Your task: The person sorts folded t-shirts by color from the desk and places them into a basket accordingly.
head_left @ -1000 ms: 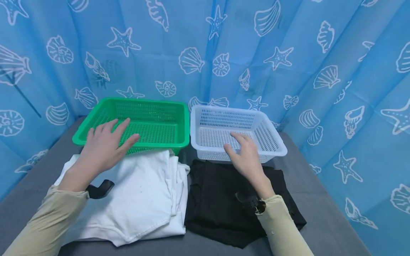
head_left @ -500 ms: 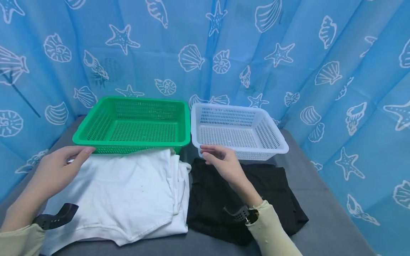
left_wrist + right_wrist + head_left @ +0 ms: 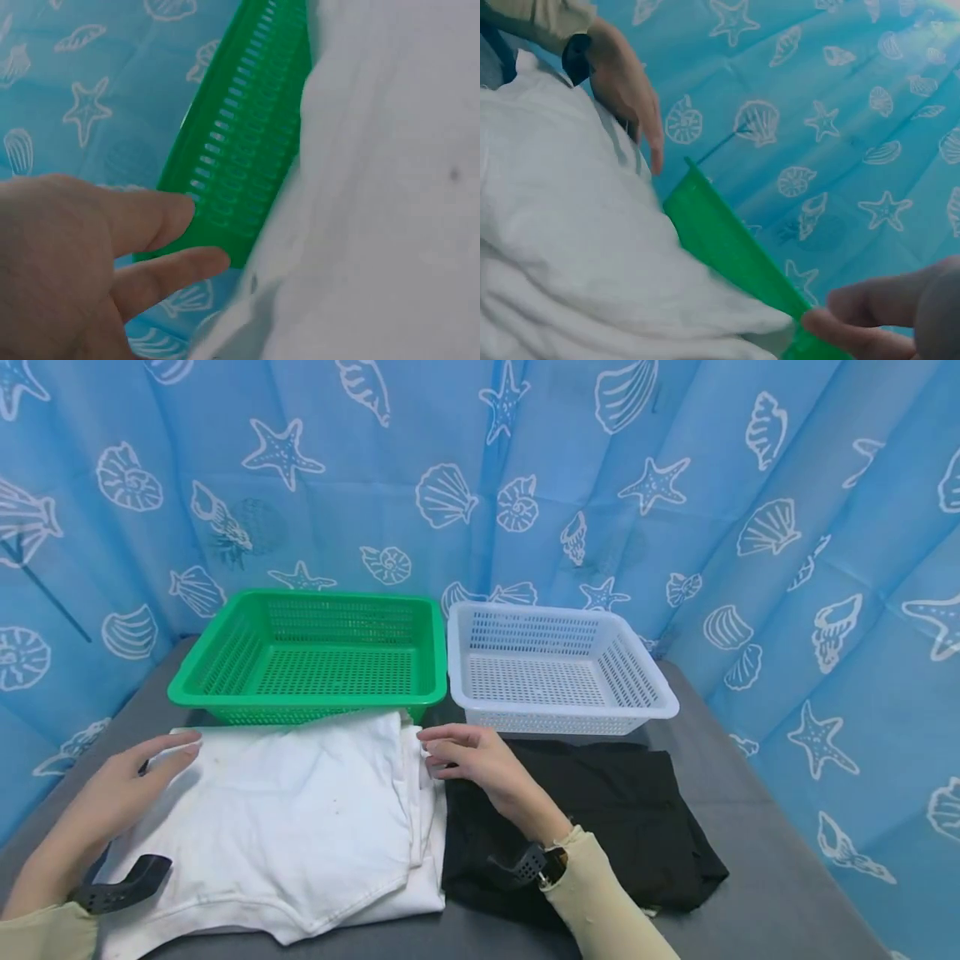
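A folded white garment (image 3: 300, 827) lies in front of the green basket (image 3: 322, 700), one of its far edges lapping against the basket's front. At its left side is my left hand (image 3: 123, 793), fingers extended and holding nothing. My right hand (image 3: 487, 768) is by the garment's upper right edge, fingers loosely bent; contact with the cloth cannot be made out. The left wrist view shows a gap between the left fingers (image 3: 172, 277) and the white cloth (image 3: 375, 187). Partly under my right forearm lies a folded black garment (image 3: 615, 818).
A white plastic basket (image 3: 555, 723) with nothing in it stands right of the green one, behind the black garment. The grey table (image 3: 757, 852) runs up to a blue curtain (image 3: 337, 460) with shell and starfish prints.
From above the baskets, both hands have come back toward me. The left went out to the white garment's left side; the right moved left from the white basket to the garment's right edge.
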`<state>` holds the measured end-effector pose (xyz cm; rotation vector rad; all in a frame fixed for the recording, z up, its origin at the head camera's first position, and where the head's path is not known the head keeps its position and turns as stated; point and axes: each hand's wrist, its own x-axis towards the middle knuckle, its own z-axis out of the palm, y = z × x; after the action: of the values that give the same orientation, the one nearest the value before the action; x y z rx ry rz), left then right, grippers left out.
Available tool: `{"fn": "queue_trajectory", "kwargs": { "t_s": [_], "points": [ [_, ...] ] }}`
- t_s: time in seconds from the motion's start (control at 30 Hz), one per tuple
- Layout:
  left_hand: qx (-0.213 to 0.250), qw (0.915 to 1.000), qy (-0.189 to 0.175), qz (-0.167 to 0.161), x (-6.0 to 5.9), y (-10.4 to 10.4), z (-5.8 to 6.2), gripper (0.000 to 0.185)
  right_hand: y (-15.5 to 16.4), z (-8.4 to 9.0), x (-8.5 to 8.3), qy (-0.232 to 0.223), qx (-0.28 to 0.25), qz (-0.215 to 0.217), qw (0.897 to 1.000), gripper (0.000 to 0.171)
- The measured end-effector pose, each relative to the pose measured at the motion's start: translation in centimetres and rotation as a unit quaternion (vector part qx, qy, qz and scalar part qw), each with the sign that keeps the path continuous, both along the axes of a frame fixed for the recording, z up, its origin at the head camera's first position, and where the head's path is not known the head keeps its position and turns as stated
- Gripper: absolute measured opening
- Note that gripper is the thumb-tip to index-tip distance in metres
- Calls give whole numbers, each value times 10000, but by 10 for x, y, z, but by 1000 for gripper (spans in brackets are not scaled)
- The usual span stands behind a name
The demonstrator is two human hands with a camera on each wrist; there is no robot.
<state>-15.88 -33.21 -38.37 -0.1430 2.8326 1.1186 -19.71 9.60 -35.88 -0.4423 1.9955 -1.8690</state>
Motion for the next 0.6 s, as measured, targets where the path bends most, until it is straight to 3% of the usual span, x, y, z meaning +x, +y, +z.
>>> {"fn": "queue_trajectory", "kwargs": {
  "t_s": [0.1,0.3,0.5,0.6],
  "points": [
    [192,9998,14,39,1,1,-3,78,-8,-5,-2,-55,339,127,9993,33],
    [130,9969,625,464,6,2,-8,71,-15,-6,-1,135,602,43,9981,29],
    [-133,9991,366,-144,5,-5,-15,67,-22,-7,4,344,514,-61,9981,27],
    [-115,9986,490,-160,5,-6,-18,63,-24,-9,6,301,730,-81,9968,28]
  ]
}}
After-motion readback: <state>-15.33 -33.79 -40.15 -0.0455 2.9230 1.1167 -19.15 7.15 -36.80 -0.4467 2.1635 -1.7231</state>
